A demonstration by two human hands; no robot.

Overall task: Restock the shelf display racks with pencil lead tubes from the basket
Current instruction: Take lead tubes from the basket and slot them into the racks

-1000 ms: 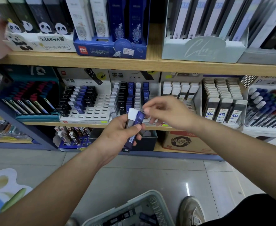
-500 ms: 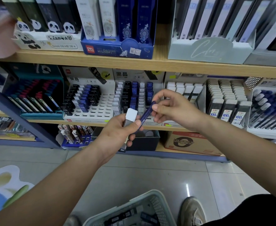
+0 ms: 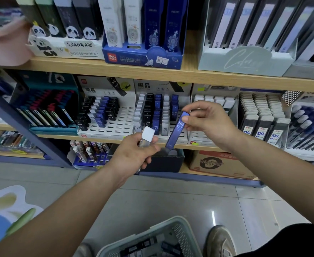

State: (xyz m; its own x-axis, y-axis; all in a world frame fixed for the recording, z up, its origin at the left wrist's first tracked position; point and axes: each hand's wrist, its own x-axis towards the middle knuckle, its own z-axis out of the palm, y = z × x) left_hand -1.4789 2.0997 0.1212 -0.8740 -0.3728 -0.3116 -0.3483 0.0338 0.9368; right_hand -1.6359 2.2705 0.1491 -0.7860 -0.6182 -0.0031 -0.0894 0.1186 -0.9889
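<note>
My right hand (image 3: pixel 207 121) pinches a blue lead tube (image 3: pixel 176 130) marked HB 0.7 near its top, tilted, in front of the middle shelf. My left hand (image 3: pixel 132 155) grips a clear tube with a white cap (image 3: pixel 147 136), just left of the blue one. Behind them stands a white slotted rack (image 3: pixel 182 135) holding black, blue and white tubes in rows. A second white rack (image 3: pixel 120 125) to its left has many bare slots in its front right part. The pale green basket (image 3: pixel 171 226) with more tubes sits on the floor at the bottom.
A teal rack of pens (image 3: pixel 52 112) stands far left, eraser boxes (image 3: pixel 262 115) and marker pens (image 3: pixel 310 127) to the right. Pencil boxes fill the upper shelf (image 3: pixel 189 73). A blue shelf post (image 3: pixel 20 125) slants at left. My shoe (image 3: pixel 219 240) is beside the basket.
My right hand has pulled the blue tube out of my left hand's bundle and lifted it up and to the right. The left hand keeps only the white-capped tube.
</note>
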